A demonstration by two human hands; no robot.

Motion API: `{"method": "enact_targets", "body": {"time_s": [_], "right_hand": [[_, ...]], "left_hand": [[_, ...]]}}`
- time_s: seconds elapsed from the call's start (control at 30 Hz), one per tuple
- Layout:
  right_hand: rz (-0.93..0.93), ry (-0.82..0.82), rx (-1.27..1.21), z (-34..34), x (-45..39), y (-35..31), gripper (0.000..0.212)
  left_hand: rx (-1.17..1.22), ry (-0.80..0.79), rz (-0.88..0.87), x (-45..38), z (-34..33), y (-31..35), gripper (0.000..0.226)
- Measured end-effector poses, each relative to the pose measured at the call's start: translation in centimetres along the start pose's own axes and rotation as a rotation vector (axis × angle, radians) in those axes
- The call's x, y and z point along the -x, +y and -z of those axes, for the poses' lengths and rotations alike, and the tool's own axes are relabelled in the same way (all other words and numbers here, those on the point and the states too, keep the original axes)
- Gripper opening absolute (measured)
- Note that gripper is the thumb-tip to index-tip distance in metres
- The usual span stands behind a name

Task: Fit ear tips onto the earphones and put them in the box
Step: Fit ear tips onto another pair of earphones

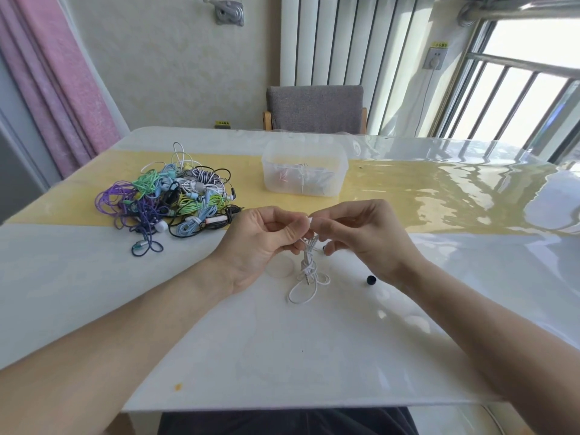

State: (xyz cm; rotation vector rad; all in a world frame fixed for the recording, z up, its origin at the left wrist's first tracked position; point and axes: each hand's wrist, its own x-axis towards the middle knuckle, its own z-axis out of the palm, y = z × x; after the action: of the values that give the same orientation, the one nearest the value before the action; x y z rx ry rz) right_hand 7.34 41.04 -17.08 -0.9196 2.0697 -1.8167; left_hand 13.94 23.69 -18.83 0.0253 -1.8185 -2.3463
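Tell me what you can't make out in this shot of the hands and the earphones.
Head view only:
- Bud end of the white coiled earphone cable: hidden between the left hand and right hand; whether a tip is fitted is unclear.
- Contents of the clear plastic box: blurred by its cloudy walls.
- Small black object: too small to identify.

A glossy white tabletop (94, 277) carries a yellow band (408, 183) across its far half, and a small orange speck (178, 386) sits near its front edge. Beyond it stands a grey upholstered chair (315, 108) before a white ribbed radiator (339, 39). Pink curtains (47, 73) hang left; a barred window (518, 98) and wall socket (435, 58) are right.
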Motion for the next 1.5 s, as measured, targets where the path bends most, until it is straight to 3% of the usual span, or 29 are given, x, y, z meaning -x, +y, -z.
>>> {"method": "enact_targets", "body": {"time_s": [0.17, 0.47, 0.67, 1.17, 1.5], "right_hand": [[-0.041, 0.013, 0.024, 0.0, -0.1, 0.1, 0.007], [-0.044, -0.002, -0.002, -0.1, -0.1, 0.2, 0.007], [-0.043, 0.006, -0.018, -0.5, 0.0, 0.3, 0.011], [-0.04, 0.058, 0.102, -0.6, -0.1, 0.8, 0.011], [0.04, 0.06, 0.166, -0.7, 0.0, 0.6, 0.01]], "left_hand": [[-0.156, -0.003, -0.064, 0.1, 0.0, -0.2, 0.03], [-0.051, -0.05, 0.027, -0.2, 0.2, -0.4, 0.035], [-0.065, -0.038, 0.024, -0.4, 0.2, -0.7, 0.02], [-0.193, -0.033, 0.026, -0.6, 0.4, -1.4, 0.021], [-0.136, -0.045, 0.101, -0.4, 0.2, -1.4, 0.042]]}}
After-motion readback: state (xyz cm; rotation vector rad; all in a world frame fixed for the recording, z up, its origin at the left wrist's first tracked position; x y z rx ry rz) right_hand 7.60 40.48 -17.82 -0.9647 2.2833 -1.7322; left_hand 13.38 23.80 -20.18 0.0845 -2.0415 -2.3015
